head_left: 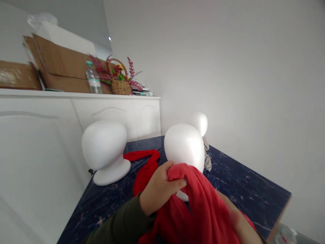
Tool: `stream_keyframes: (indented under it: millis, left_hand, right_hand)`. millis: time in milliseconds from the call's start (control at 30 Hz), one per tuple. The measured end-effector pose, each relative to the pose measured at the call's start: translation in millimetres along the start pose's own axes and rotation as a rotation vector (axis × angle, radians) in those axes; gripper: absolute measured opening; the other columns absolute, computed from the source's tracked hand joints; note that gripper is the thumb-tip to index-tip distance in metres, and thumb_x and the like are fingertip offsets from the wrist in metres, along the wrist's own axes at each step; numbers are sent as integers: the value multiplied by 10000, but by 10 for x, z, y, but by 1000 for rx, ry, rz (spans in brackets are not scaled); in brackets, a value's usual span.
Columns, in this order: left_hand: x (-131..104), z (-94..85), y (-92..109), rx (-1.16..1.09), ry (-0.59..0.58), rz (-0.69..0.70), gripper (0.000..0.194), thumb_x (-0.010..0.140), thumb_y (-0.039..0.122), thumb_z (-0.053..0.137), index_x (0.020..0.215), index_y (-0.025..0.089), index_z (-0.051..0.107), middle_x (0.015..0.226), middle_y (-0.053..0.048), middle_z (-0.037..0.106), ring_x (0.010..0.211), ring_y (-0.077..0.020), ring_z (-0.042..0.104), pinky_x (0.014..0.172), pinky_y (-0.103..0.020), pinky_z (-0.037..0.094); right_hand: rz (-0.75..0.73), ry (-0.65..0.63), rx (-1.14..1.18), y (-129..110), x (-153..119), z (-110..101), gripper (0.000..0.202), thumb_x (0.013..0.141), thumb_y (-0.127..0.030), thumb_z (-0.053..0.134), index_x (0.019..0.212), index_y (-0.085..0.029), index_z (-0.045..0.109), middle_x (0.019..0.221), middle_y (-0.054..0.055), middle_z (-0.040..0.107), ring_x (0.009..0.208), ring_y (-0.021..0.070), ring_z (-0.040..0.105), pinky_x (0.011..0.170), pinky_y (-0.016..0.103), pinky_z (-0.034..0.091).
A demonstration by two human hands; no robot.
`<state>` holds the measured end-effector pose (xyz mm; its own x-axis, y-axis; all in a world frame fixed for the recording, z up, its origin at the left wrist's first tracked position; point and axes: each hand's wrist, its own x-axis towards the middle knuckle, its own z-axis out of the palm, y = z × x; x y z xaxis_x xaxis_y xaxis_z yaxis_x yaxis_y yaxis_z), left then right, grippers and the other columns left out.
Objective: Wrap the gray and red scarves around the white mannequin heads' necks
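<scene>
A soft red scarf [203, 196] hangs in folds in front of the middle white foam head [184, 145]. My left hand [161, 186] grips the scarf's upper edge, with the thumb over a fold and the fingers behind it. On the scarf's right side, my right hand [236, 217] holds the cloth; its fingers are mostly hidden and the hand is slightly blurred. Behind my left hand, a darker red cloth [146, 171] lies on the dark blue marbled table [243, 176]. Whether it joins the scarf I cannot tell.
Another white foam head [104, 145] stands on the left, and a third foam head [200, 123] at the back with grey cloth [207, 161] beside it. A white cabinet [111, 112] carries cardboard boxes [61, 64], a plastic bottle [93, 78] and a flower basket [121, 86].
</scene>
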<state>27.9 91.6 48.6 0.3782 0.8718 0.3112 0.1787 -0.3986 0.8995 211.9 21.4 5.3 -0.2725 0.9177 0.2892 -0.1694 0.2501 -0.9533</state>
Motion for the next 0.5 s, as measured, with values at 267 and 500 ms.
stream_keyframes:
  millis: [267,500]
  left_hand:
    - [-39,-50,-84,-517,-786,-290,307,743,397,517,665,102,554,355,40,407,286,-62,357,342,-186,304]
    - [-193,-77,187,-1144,-407,-133,183,789,333,477,703,201,572,828,-3,662,758,-145,624,665,-254,515]
  right_hand:
    - [-57,271,-70,96,161,-98,343,711,-346,565,1008,-175,574,949,59,604,897,209,547,855,343,405]
    - [81,-302,-29,316,-3,172,535,548,-542,675,945,-191,603,849,45,617,896,230,567,684,287,489]
